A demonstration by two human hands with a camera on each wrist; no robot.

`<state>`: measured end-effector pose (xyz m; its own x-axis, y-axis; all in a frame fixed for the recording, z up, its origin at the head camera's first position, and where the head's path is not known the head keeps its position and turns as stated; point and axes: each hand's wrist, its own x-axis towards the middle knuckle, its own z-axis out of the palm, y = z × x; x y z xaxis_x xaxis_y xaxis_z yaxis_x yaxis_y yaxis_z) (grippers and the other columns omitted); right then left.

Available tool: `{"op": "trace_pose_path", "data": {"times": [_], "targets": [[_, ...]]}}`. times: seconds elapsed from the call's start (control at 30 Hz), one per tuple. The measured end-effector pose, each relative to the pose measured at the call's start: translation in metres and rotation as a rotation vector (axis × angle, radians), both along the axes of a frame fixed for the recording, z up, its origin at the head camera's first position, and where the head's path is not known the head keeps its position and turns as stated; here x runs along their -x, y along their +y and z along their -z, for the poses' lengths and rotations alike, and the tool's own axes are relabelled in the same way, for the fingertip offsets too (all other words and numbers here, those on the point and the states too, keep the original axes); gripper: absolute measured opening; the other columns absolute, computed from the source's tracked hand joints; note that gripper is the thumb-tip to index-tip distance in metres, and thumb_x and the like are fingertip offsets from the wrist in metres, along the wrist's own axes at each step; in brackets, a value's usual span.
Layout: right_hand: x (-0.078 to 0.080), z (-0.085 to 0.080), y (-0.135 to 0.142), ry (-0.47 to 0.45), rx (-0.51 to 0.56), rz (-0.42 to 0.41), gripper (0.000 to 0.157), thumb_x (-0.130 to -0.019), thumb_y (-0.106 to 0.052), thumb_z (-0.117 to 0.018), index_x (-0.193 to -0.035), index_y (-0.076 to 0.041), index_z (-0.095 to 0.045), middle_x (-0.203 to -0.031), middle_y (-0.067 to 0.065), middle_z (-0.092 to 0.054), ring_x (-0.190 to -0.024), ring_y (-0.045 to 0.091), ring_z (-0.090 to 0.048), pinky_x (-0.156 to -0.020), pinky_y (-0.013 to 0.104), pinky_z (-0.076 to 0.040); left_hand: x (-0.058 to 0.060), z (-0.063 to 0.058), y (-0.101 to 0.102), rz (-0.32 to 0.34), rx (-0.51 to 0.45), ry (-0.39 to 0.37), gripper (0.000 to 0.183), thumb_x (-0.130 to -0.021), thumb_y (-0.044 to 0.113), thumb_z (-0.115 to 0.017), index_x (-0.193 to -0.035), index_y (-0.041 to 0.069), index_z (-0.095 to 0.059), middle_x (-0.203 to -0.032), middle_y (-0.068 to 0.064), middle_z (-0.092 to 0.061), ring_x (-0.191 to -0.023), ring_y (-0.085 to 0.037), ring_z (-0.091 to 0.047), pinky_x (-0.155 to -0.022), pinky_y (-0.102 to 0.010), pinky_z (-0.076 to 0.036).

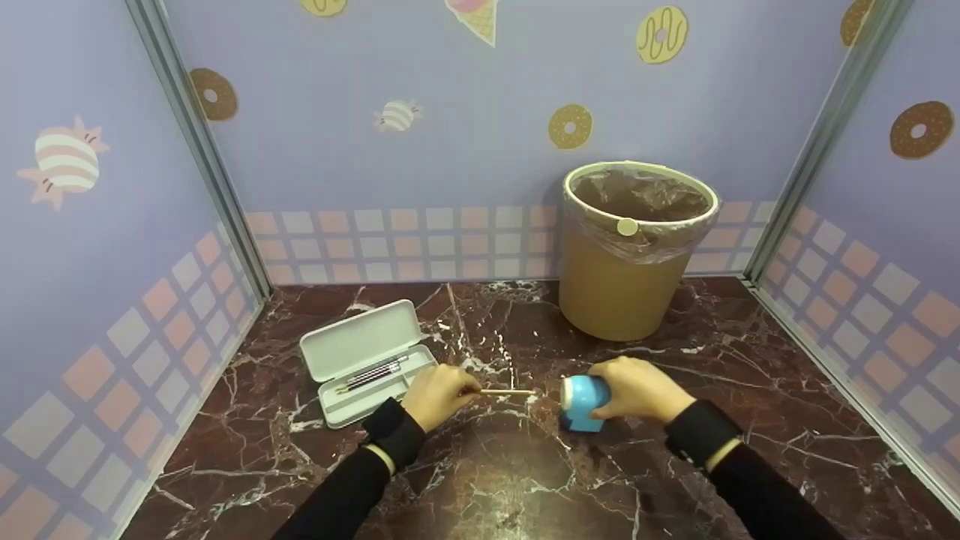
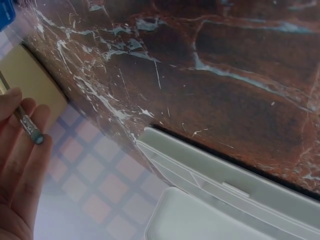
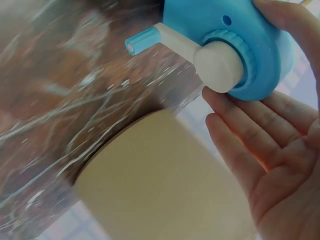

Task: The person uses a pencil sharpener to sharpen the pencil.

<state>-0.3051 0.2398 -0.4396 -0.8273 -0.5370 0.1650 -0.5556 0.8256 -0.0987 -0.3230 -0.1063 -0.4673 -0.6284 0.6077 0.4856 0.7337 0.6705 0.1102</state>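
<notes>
My left hand pinches a pencil by one end, its other end pointing toward the sharpener, with a gap between. The left wrist view shows the pencil's metal ferrule and eraser end at my fingers. A blue pencil sharpener is in my right hand, thumb on one side and fingers on the other. In the right wrist view, its white crank with a blue knob faces the camera. Left of my left hand lies an open pale pencil case holding several pencils.
Behind the sharpener stands a tan bin with a clear plastic liner. Patterned walls enclose the dark red marbled tabletop at the back and both sides. Small white flecks are visible near the middle of the tabletop.
</notes>
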Motion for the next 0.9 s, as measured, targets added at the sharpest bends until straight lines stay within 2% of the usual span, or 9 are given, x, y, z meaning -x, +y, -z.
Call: {"op": "trace_pose_path", "data": {"times": [0.13, 0.37, 0.9], "targets": [[0.000, 0.002, -0.018, 0.013, -0.010, -0.039, 0.048, -0.067, -0.039, -0.090, -0.101, -0.009, -0.074, -0.088, 0.003, -0.077, -0.072, 0.017, -0.068, -0.065, 0.033, -0.054, -0.002, 0.003, -0.001, 0.022, 0.001, -0.022, 0.009, -0.081, 0.014, -0.083, -0.090, 0.012, -0.082, -0.086, -0.003, -0.081, -0.072, -0.017, -0.075, -0.067, -0.031, -0.059], [0.000, 0.001, -0.036, 0.025, -0.022, -0.070, 0.046, -0.067, -0.038, -0.090, -0.100, -0.010, -0.074, -0.088, 0.002, -0.077, -0.071, 0.017, -0.068, -0.063, 0.032, -0.054, -0.002, 0.007, -0.004, 0.022, 0.010, -0.026, 0.010, -0.080, 0.015, -0.084, -0.090, 0.014, -0.083, -0.084, 0.000, -0.081, -0.071, -0.016, -0.074, -0.067, -0.031, -0.058], [0.000, 0.003, -0.047, 0.026, -0.015, -0.088, 0.046, -0.068, -0.038, -0.090, -0.101, -0.009, -0.075, -0.091, 0.002, -0.077, -0.075, 0.018, -0.070, -0.066, 0.033, -0.055, -0.004, 0.004, -0.001, 0.075, 0.015, -0.072, 0.009, -0.082, 0.015, -0.083, -0.091, 0.012, -0.083, -0.086, -0.001, -0.081, -0.073, -0.016, -0.075, -0.066, -0.030, -0.059]]}}
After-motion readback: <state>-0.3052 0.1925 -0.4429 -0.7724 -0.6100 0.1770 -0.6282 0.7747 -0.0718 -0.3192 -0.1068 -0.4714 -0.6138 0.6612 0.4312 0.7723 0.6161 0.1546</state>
